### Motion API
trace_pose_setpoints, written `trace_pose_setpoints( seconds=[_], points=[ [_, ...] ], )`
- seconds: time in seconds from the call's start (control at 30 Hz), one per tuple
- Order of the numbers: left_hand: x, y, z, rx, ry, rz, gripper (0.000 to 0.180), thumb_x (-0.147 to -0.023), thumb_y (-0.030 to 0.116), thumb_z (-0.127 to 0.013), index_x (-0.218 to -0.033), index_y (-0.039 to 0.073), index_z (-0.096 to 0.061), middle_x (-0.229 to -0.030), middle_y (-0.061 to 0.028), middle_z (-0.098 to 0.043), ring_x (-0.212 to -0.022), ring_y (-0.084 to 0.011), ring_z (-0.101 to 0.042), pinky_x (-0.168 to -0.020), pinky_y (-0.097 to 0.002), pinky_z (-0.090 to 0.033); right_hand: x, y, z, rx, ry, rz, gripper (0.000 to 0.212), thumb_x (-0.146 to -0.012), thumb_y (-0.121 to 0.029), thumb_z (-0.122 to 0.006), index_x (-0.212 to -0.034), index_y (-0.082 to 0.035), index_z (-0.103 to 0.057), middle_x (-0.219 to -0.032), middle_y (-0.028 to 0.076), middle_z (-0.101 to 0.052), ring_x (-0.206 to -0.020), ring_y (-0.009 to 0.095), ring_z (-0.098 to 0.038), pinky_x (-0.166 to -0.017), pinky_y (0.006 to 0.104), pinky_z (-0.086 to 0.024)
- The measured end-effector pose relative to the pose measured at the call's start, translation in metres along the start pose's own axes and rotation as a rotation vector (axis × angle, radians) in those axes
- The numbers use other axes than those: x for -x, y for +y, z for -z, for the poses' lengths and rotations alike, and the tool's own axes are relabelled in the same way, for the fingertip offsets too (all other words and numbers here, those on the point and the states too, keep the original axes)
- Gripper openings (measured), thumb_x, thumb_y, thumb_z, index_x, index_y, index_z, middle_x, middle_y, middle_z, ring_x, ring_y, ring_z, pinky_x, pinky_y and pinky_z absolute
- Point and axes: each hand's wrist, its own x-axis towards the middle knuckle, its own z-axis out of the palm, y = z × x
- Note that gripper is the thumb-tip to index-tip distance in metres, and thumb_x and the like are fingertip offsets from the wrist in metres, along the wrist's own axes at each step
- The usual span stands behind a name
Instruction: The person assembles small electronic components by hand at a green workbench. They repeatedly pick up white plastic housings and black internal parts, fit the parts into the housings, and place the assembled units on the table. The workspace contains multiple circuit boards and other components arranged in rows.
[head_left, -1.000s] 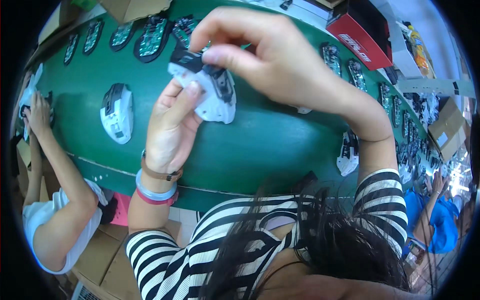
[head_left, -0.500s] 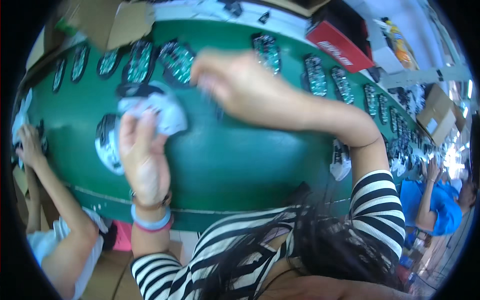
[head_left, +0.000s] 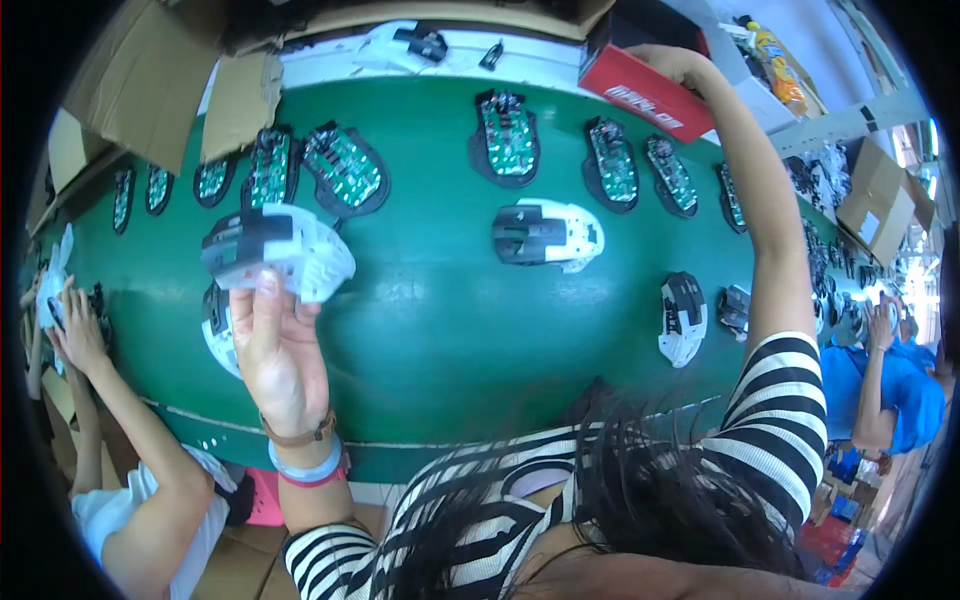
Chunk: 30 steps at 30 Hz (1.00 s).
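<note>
My left hand (head_left: 280,345) is closed on a white and black computer mouse shell (head_left: 283,250), held up above the green table with the thumb against its lower edge. Another white shell (head_left: 218,335) lies partly hidden behind that hand. My right hand (head_left: 668,62) reaches over the wall of a red box (head_left: 640,98) at the upper right, and its fingers are hidden inside. Between the two hands, a white and black mouse shell (head_left: 548,236) rests on the table. Mouse bases with green circuit boards (head_left: 345,170) stand in a row along the far side.
One more shell (head_left: 683,318) lies near my right elbow. Cardboard flaps (head_left: 150,90) overhang the far left. A yellow bottle (head_left: 780,70) is behind the red box. Co-workers' hands (head_left: 80,325) are at work on the left, and another person in blue (head_left: 880,385) sits at the right.
My right hand has moved from above the table's middle to the red box at the upper right. My left hand keeps hold of the mouse shell. The whole view has shifted slightly.
</note>
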Motion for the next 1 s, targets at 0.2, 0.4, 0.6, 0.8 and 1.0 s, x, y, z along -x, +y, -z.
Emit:
trace_pose_setpoints(
  seconds=[0.2,0.4,0.6,0.8,1.0],
  points=[
    [-0.006,0.012,0.014,0.066,0.087,-0.062,0.027,-0.096,0.019,-0.056,-0.121,0.009,-0.053,-0.113,-0.005,-0.062,-0.1,-0.0152,-0.061,-0.079,-0.0281,-0.053,-0.004,-0.035,-0.01,0.24,0.136,0.056,0.045,-0.076,-0.022,-0.076,-0.11,0.004,-0.064,-0.102,0.012,-0.067,-0.085,0.016,-0.062,-0.075,0.0295,-0.05],
    [-0.007,0.024,0.029,0.137,0.084,-0.148,0.026,-0.097,0.017,-0.055,-0.119,0.005,-0.054,-0.117,-0.0078,-0.06,-0.104,-0.0173,-0.06,-0.083,-0.0305,-0.053,-0.024,-0.048,-0.036,0.295,0.343,0.175,0.021,-0.084,-0.015,-0.065,-0.101,-0.002,-0.065,-0.082,0.006,-0.067,-0.07,0.011,-0.062,-0.063,0.0247,-0.051],
    [-0.005,0.022,0.021,0.187,-0.033,-0.066,0.027,-0.098,0.016,-0.054,-0.121,0.003,-0.053,-0.122,-0.0098,-0.059,-0.111,-0.0192,-0.057,-0.091,-0.0323,-0.051,0.016,-0.026,-0.011,-0.074,0.173,-0.023,0.031,-0.082,-0.018,-0.068,-0.106,0.003,-0.066,-0.089,0.008,-0.068,-0.075,0.011,-0.063,-0.067,0.0253,-0.052],
    [-0.001,0.007,0.019,0.127,0.008,0.017,0.032,-0.1,0.02,-0.049,-0.126,0.002,-0.051,-0.126,-0.0102,-0.056,-0.118,-0.0207,-0.053,-0.098,-0.0366,-0.047,0.116,-0.111,-0.041,-0.5,0.534,0.021,0.016,-0.086,-0.01,-0.068,-0.101,-0.004,-0.066,-0.082,0.004,-0.067,-0.074,0.009,-0.063,-0.066,0.0225,-0.052],
    [0.013,0.001,0.005,0.037,0.006,0.092,0.021,-0.095,0.013,-0.057,-0.114,0.004,-0.054,-0.107,-0.0088,-0.064,-0.093,-0.017,-0.064,-0.077,-0.0335,-0.055,0.12,-0.226,-0.15,-0.369,0.119,0.539,0.03,-0.088,-0.014,-0.067,-0.114,0.0,-0.061,-0.088,0.002,-0.066,-0.079,0.007,-0.063,-0.068,0.0217,-0.052]
  ],
)
